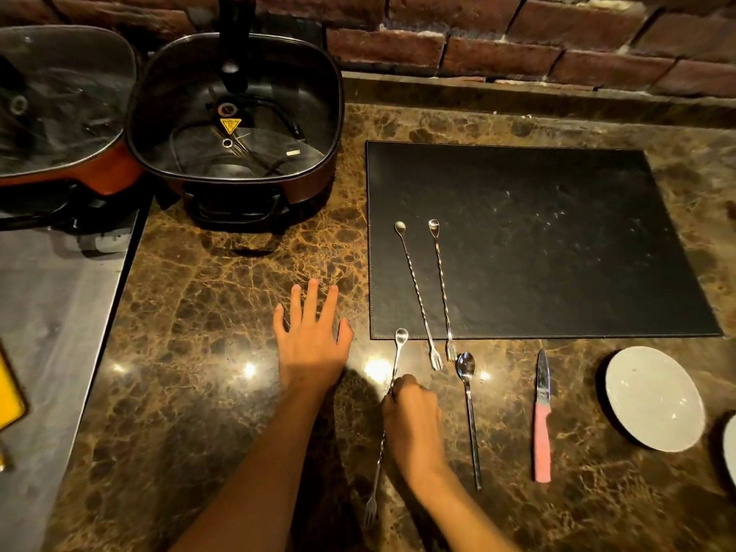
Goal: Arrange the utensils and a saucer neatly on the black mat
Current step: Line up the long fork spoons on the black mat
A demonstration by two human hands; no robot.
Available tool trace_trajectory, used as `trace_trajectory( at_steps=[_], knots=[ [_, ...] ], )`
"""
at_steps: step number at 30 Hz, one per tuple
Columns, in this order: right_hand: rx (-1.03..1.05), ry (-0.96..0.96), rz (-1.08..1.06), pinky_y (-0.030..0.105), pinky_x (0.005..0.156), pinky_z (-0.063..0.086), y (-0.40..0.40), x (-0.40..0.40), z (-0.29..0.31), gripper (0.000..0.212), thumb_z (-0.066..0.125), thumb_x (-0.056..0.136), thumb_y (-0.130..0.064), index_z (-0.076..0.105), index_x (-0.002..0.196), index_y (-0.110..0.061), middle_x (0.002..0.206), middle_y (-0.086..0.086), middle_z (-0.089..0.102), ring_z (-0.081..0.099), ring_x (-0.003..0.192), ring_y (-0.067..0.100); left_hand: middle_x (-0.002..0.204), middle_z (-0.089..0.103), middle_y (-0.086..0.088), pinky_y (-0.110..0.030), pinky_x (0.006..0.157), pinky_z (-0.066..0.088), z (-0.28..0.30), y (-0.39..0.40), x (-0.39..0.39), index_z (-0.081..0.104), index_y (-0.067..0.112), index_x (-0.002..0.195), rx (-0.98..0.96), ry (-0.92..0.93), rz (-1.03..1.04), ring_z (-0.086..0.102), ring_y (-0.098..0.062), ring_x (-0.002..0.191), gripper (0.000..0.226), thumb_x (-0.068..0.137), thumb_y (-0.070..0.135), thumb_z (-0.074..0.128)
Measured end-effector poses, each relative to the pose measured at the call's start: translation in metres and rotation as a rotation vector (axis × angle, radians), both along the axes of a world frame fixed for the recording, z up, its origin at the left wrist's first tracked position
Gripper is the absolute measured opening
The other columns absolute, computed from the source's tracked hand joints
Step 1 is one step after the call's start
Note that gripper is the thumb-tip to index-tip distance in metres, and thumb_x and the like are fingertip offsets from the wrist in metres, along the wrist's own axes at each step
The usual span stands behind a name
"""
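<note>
Left hand [312, 340]: flat, palm down, fingers spread and extended forward, thumb angled out to the right. Forearm bare, running back toward the lower left of view.

Right hand [412, 408]: knuckles up, fingers curled inward into a pinch around the shaft of a long, thin, twisted silver bar spoon with a fork end [388, 412], gripped near its middle. Wrist bent slightly; bare forearm runs back toward the lower right. The two hands are apart, not touching.
</note>
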State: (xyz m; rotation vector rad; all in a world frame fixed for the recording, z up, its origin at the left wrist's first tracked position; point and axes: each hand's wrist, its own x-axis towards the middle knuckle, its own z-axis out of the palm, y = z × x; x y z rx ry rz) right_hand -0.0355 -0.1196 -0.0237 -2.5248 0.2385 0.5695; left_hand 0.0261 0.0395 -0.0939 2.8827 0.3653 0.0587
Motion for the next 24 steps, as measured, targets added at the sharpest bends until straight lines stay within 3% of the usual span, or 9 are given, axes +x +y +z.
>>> trace_trajectory(
  at_steps=[2,5,11,17,21,24],
  knots=[
    [0.006,0.006,-0.033,0.039,0.056,0.035,-0.001,0.003,0.001,0.019,0.048,0.08,0.003,0.041,0.07,-0.011,0.075,0.006,0.054,0.047,0.068,0.02,0.165,0.032,-0.005,-0.058,0.119,0.023,-0.002,0.0,0.0,0.034,0.031,0.154,0.003,-0.013,-0.002,0.027,-0.029,0.153,0.062,0.096,0.05,0.029],
    [0.028,-0.043,-0.037,0.037,0.058,0.042,-0.003,0.02,0.006,0.009,0.053,0.082,-0.008,0.053,0.074,-0.008,0.074,0.004,0.058,0.052,0.068,0.021,0.165,0.032,-0.005,-0.057,0.119,0.024,-0.007,0.0,-0.001,0.032,0.032,0.154,0.046,-0.044,-0.011,0.029,-0.029,0.153,0.061,0.097,0.05,0.031],
    [0.064,-0.12,-0.05,0.046,0.069,0.056,0.014,0.127,0.018,0.012,0.055,0.086,-0.01,0.063,0.086,-0.002,0.088,0.022,0.066,0.066,0.08,0.038,0.164,0.035,-0.011,-0.058,0.118,0.029,-0.013,0.002,-0.004,0.038,0.026,0.154,0.142,-0.129,-0.041,0.033,-0.032,0.152,0.055,0.103,0.043,0.031],
    [-0.01,-0.136,0.025,0.039,0.061,0.038,0.039,0.198,0.017,0.017,0.052,0.087,-0.003,0.046,0.071,-0.005,0.084,0.02,0.051,0.059,0.086,0.048,0.163,0.036,-0.011,-0.059,0.116,0.03,-0.009,0.001,-0.002,0.039,0.027,0.153,0.12,-0.082,-0.039,0.033,-0.032,0.151,0.057,0.099,0.044,0.034],
    [-0.071,-0.149,0.053,0.039,0.06,0.039,0.039,0.201,0.007,0.017,0.052,0.089,-0.002,0.046,0.074,-0.006,0.087,0.019,0.052,0.059,0.086,0.048,0.164,0.035,-0.008,-0.058,0.117,0.026,-0.012,0.001,-0.002,0.037,0.029,0.154,0.104,-0.057,-0.029,0.03,-0.031,0.152,0.059,0.097,0.047,0.037],
    [0.003,-0.146,-0.007,0.038,0.062,0.046,0.029,0.195,0.009,0.017,0.061,0.088,-0.01,0.053,0.075,-0.003,0.091,0.022,0.062,0.063,0.084,0.046,0.164,0.035,-0.009,-0.057,0.118,0.024,-0.015,0.002,-0.001,0.038,0.029,0.153,0.098,-0.069,-0.044,0.03,-0.031,0.152,0.057,0.099,0.046,0.035]
  ],
)
